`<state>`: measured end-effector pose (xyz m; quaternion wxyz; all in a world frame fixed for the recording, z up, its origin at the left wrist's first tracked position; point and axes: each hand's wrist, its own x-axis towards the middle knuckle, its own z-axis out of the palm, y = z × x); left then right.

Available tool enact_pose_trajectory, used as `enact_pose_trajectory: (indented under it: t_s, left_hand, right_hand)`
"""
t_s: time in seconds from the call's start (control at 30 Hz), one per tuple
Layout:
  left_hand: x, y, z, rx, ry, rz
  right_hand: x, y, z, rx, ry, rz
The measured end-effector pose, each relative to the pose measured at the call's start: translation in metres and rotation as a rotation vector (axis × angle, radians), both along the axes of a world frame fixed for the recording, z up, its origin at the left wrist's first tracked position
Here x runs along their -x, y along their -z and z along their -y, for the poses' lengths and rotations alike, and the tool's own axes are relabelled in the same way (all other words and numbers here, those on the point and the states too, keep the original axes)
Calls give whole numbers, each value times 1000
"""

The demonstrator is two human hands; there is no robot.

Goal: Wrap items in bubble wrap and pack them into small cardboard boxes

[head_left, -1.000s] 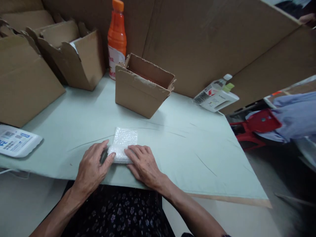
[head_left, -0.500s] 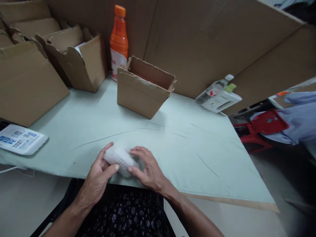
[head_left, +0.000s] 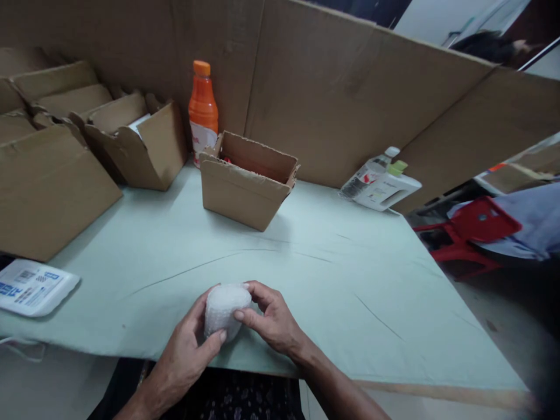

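Gripping bubble-wrapped bundle (head_left: 224,312) between left hand (head_left: 191,349) and right hand (head_left: 276,322); seemingly rolled up already. Not visibly sealed; outside open carton (head_left: 236,195).

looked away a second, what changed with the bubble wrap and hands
The bubble wrap, partly spread flat on the table a second ago, is now gathered toward the person into a rounded bundle between left hand and right hand. The middle carton, orange bottle and white packet stayed put.
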<state>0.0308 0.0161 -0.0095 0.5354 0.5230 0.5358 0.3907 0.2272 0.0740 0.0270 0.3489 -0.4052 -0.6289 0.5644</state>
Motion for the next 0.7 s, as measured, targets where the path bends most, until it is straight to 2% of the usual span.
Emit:
enact_pose_trajectory:
  t_s: [0.17,0.23,0.3,0.4,0.5,0.57,0.63,0.7]
  left_hand:
    - [-7,1,-13,-79,30,-180]
    - [-6,0,-20,-150,50,-227]
    - [-1,-6,-30,-248,73,-280]
    - [9,-35,-53,-487,6,-446]
    - [13,-81,-91,-813,-120,-650]
    - [10,-109,-124,-1020,-154,-750]
    - [7,-126,-162,-1134,-186,-831]
    - [6,-132,-197,-1142,-189,-903]
  right_hand:
    - [-19,-5,-11,-19,-72,127]
    - [-22,-3,-14,20,-81,118]
    - [-23,3,-18,70,-28,53]
    - [-25,13,-25,147,99,-72]
    - [-27,20,-30,187,144,-117]
    - [-28,23,-30,201,144,-118]
    - [-28,25,-28,220,144,-112]
    - [-27,26,-25,242,143,-113]
